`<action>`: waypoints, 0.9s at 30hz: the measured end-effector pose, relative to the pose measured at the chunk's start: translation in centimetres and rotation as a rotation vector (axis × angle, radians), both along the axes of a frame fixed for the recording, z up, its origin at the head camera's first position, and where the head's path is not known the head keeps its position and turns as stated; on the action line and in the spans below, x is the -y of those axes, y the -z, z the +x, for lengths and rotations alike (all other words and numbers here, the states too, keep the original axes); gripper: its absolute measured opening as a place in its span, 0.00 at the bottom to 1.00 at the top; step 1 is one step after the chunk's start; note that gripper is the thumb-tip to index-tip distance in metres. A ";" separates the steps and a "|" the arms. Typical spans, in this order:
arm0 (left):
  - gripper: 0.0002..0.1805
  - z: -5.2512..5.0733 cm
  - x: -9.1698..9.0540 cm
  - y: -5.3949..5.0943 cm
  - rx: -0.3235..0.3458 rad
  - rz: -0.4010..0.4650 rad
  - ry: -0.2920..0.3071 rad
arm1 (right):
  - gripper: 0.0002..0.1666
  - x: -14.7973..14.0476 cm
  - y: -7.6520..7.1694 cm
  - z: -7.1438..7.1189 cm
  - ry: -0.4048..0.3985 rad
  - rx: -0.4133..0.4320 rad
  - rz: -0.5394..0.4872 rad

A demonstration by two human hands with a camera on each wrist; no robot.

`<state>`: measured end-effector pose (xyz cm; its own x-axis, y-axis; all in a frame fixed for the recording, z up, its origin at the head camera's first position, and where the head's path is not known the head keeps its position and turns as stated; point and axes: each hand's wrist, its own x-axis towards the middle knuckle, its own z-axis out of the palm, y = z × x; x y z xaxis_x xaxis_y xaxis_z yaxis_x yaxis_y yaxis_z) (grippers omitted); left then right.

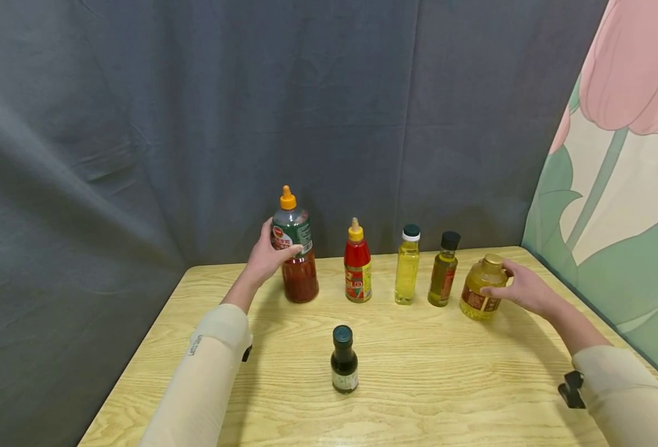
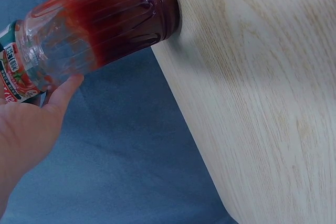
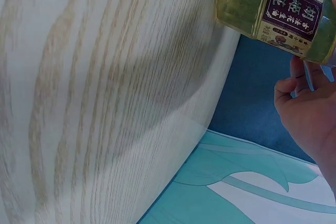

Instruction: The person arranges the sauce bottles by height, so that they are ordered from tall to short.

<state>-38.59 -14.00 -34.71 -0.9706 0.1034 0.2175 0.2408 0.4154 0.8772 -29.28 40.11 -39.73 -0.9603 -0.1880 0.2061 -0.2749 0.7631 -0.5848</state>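
My left hand grips a large chili sauce bottle with an orange nozzle cap, thumb across its green label. In the left wrist view, the bottle's red sauce fills its lower part, and its base meets the table. At the far right of the row, my right hand holds a squat, golden-capped oil bottle from its right side, the thumb in front. The right wrist view shows this bottle's dark label close up, with fingers against it; part of the grip is cut off.
Between the hands stand a red sauce bottle, a clear yellow oil bottle and a dark-capped olive-green bottle. A small dark bottle stands nearer on the wooden table. A grey curtain hangs behind; a flowered panel borders the right.
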 end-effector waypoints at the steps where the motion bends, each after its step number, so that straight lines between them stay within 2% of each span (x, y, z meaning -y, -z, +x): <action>1: 0.55 0.0 0.0 0.0 0.001 0.001 0.000 | 0.43 0.0 0.0 0.0 -0.001 0.001 -0.002; 13: 0.55 0.0 0.0 -0.1 0.008 0.001 0.001 | 0.43 0.0 0.1 -0.1 0.006 0.029 -0.031; 19: 0.55 0.0 0.1 0.0 0.007 0.012 0.003 | 0.54 0.0 0.1 0.2 -0.009 0.046 -0.131; 21: 0.55 0.0 0.1 0.0 0.008 0.012 0.005 | 0.56 -0.1 0.1 0.4 0.001 0.007 -0.177; 23: 0.56 0.0 0.1 0.0 0.010 0.011 0.007 | 0.52 -0.3 0.1 0.9 0.030 -0.067 -0.234; 27: 0.56 0.1 0.1 0.0 0.007 0.007 0.006 | 0.38 0.2 -0.2 1.8 0.151 -0.305 -0.386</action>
